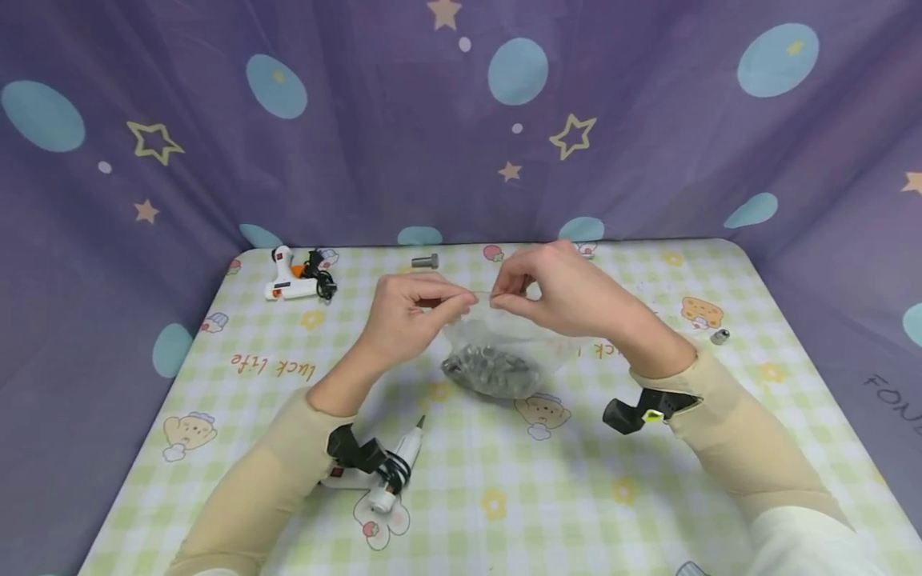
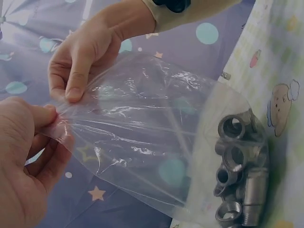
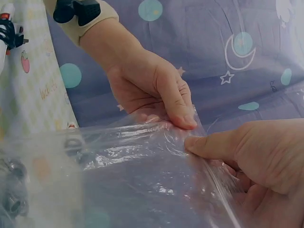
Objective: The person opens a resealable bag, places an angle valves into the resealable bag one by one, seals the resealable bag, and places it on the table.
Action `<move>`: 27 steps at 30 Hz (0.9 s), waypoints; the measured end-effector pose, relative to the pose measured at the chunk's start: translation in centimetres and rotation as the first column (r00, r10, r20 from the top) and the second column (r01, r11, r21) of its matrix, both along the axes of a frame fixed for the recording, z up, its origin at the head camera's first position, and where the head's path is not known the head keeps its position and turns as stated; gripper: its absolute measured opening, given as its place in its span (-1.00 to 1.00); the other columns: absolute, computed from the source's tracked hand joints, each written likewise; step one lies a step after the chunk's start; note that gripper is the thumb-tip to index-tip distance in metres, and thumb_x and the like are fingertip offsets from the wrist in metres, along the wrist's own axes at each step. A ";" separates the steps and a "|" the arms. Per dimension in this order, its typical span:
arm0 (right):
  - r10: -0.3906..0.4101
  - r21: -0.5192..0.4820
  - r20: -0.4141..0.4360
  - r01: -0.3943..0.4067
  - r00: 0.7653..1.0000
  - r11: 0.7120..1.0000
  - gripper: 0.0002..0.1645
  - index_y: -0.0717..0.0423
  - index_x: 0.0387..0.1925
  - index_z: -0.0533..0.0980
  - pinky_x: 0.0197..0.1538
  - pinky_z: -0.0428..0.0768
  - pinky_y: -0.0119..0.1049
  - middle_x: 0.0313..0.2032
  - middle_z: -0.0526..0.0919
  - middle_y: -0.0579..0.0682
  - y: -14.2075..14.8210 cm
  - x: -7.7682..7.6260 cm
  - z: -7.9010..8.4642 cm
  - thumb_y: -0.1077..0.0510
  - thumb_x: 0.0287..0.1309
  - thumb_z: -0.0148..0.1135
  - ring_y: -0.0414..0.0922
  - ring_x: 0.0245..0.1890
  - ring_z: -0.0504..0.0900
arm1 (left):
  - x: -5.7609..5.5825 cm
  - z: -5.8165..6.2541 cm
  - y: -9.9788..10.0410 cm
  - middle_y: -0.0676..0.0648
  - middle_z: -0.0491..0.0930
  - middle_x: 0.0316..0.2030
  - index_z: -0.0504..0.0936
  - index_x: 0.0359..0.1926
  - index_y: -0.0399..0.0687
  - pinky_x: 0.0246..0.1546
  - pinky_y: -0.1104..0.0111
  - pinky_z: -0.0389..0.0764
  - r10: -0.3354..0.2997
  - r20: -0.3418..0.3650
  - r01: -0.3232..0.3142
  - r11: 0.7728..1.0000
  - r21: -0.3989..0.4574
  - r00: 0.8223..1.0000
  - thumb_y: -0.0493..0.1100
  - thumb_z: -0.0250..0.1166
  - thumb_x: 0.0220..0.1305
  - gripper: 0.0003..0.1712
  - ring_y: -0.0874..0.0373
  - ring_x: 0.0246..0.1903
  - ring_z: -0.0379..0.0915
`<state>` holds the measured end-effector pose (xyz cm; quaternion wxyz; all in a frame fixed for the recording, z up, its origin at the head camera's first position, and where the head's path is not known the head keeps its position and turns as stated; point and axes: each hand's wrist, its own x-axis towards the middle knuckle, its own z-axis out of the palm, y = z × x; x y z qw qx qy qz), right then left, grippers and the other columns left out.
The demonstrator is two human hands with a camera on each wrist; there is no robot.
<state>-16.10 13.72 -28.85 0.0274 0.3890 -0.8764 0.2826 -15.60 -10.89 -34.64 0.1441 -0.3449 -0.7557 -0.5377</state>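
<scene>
A clear plastic bag [image 1: 475, 330] hangs from both hands above the middle of the table, its lower end resting on the cloth. Grey metal pipe fittings [image 2: 232, 159] lie in its bottom, threaded rings showing through the film in the left wrist view. My left hand [image 1: 410, 316] pinches the bag's top edge between thumb and fingers. Close beside it, my right hand [image 1: 565, 290] pinches the same edge, leaving a short stretch between them. In the right wrist view, the right thumb [image 3: 213, 145] presses on the film near the rim.
A white glue gun [image 1: 295, 286] with a bundled black cord lies at the back left. Another glue gun [image 1: 409, 448] lies beside the left forearm. A metal bolt [image 1: 425, 262] is at the back, and a small metal fitting [image 1: 720, 337] on the right. A purple curtain [image 1: 403, 120] stands behind.
</scene>
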 end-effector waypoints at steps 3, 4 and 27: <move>-0.004 -0.003 0.000 0.004 1.000 1.000 -0.90 -0.11 -0.34 0.76 -0.20 0.63 -0.25 -0.39 0.78 -0.27 0.4 0.0 0.0 0.13 0.33 0.47 -0.32 -0.36 0.70 | 0.0 0.2 -0.2 -0.18 0.80 -0.44 0.89 -0.28 -0.27 -0.45 0.48 0.65 0.002 0.017 -0.002 1.000 0.008 1.000 -0.41 0.49 0.27 -0.93 0.22 -0.54 0.67; -0.008 -0.006 0.000 0.008 1.000 1.000 -0.90 -0.10 -0.35 0.76 -0.19 0.62 -0.25 -0.39 0.78 -0.27 0.6 0.0 0.0 0.14 0.33 0.48 -0.32 -0.36 0.70 | 0.0 0.2 -0.3 -0.18 0.80 -0.45 0.89 -0.29 -0.28 -0.46 0.48 0.65 0.002 0.016 -0.002 1.000 0.013 1.000 -0.40 0.49 0.27 -0.94 0.22 -0.54 0.67; -0.071 0.041 -0.021 0.071 0.997 0.997 -0.87 -0.16 -0.34 0.76 -0.21 0.59 -0.26 -0.42 0.79 -0.31 3.6 0.0 -0.7 0.16 0.33 0.47 -0.34 -0.39 0.66 | -0.7 0.3 -0.9 -0.15 0.80 -0.47 0.90 -0.28 -0.25 -0.57 0.48 0.46 -0.002 -0.001 0.002 1.000 -0.023 1.000 -0.42 0.47 0.28 -0.91 0.22 -0.55 0.66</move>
